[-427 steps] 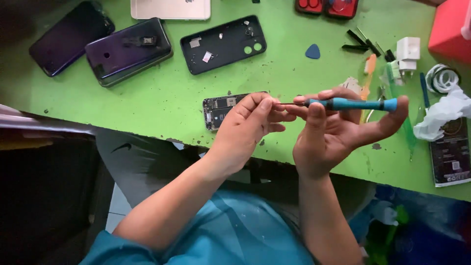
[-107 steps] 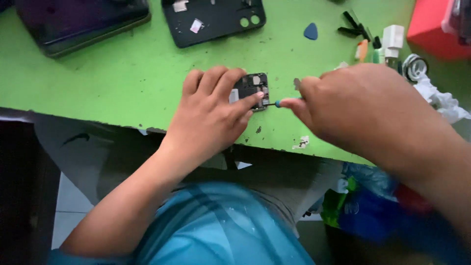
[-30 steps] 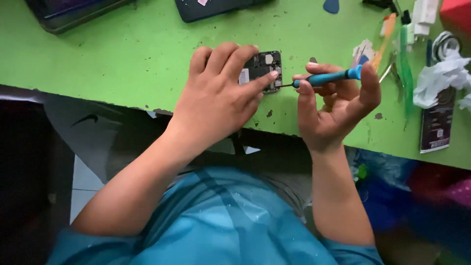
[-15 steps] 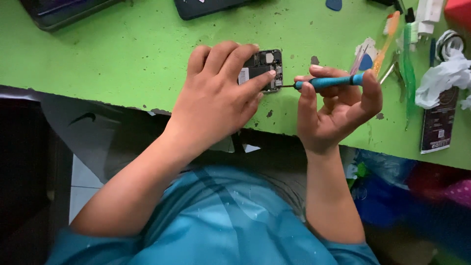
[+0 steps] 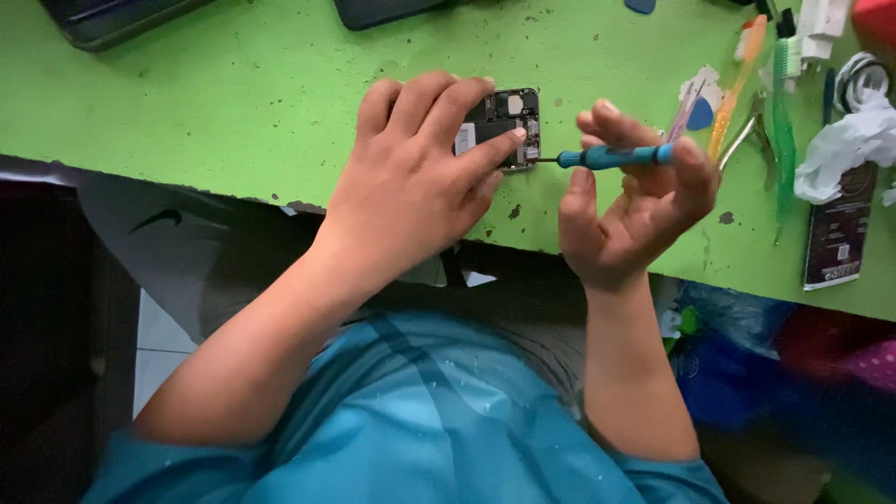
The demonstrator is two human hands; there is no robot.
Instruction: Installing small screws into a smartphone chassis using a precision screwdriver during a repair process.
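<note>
A small dark circuit board lies on the green table close to its near edge. My left hand rests flat over the board's left side, fingers spread across it and pinning it down. My right hand holds a thin blue-handled screwdriver level between fingertips and thumb. The metal tip of the screwdriver touches the board's right edge.
To the right lie an orange brush, a green brush, metal tweezers, crumpled white tissue and a dark flat pack. A dark phone and a back cover sit at the far edge.
Over the last second my right hand's fingers shifted around the screwdriver handle, with its tip staying at the board. My left hand has kept its hold on the board.
</note>
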